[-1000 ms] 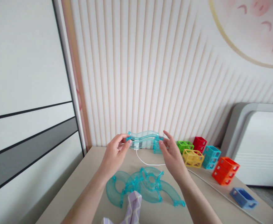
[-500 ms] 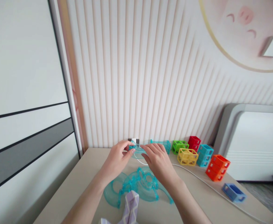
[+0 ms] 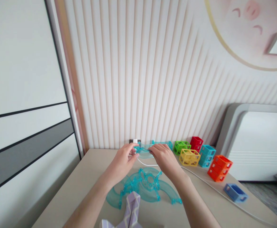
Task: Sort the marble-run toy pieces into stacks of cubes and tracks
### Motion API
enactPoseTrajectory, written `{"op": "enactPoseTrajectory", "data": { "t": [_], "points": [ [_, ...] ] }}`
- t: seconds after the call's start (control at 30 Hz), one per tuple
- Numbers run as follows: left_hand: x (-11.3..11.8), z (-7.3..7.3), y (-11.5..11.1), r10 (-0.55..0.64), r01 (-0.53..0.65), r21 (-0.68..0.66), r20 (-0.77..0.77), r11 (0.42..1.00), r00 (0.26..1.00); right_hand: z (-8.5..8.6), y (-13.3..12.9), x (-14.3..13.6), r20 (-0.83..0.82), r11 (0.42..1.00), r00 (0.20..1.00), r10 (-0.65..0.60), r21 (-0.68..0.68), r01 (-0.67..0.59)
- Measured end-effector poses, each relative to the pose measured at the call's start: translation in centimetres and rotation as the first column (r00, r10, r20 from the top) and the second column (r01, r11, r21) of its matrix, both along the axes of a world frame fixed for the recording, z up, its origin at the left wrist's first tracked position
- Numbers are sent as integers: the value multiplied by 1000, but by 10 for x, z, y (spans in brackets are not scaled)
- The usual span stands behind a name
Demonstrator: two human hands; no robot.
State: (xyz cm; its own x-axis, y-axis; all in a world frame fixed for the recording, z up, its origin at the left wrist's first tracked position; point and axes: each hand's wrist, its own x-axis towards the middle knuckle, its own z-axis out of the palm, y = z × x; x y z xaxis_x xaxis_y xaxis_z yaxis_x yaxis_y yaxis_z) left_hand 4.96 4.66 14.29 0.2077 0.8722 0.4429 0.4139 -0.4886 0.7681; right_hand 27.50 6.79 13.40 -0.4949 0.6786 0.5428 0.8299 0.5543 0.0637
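A clear teal plastic track piece (image 3: 144, 151) is held up between both hands near the back of the table. My left hand (image 3: 122, 161) pinches its left end between thumb and fingers. My right hand (image 3: 164, 157) grips the right end, fingers curled over it. Below and nearer lies a cluster of clear teal curved track pieces (image 3: 149, 186) on the table, partly hidden by my left forearm. Behind my right hand, another teal track piece (image 3: 169, 145) rests by the wall.
To the right stand open-frame blocks: green (image 3: 181, 147), yellow (image 3: 189, 157), red (image 3: 196, 143), teal (image 3: 207, 155), orange (image 3: 220, 168) and blue (image 3: 235, 192). A white cable (image 3: 214, 187) runs over the table (image 3: 74, 177) from a plug (image 3: 135, 141). Purple patterned fabric (image 3: 132, 209) shows at the bottom.
Both hands still hold the track piece. My right hand has shifted slightly right and its fingers have curled in more around the piece. The view has moved a little.
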Motion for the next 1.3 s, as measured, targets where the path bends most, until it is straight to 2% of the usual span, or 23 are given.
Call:
{"op": "enactPoseTrajectory", "data": {
  "t": [0.1, 0.2, 0.37, 0.63, 1.07, 1.3],
  "points": [
    [-1, 0, 0, 16, -16, -8, -1, 1000, 1000, -11, 14, 17, 77, 989, 989, -126, -72, 131],
    [-4, 4, -2, 1, -1, -11, -49, 1000, 999, -26, 28, 35, 110, 970, 975, -192, -130, 205],
    [-4, 9, -4, -20, 18, -28, -69, 999, 997, -47, 43, 52, 130, 942, 958, -256, -189, 277],
    [-3, 9, -5, -29, 28, -15, -44, 999, 999, -70, 51, 63, 152, 899, 935, -319, -265, 350],
    [-4, 11, -8, -45, 38, -73, -98, 997, 994, -91, 57, 73, 171, 863, 911, -375, -296, 410],
    [-4, 12, -9, -57, 49, -72, -121, 996, 991, -93, 56, 72, 200, 848, 900, -389, -304, 434]
  ]
}}
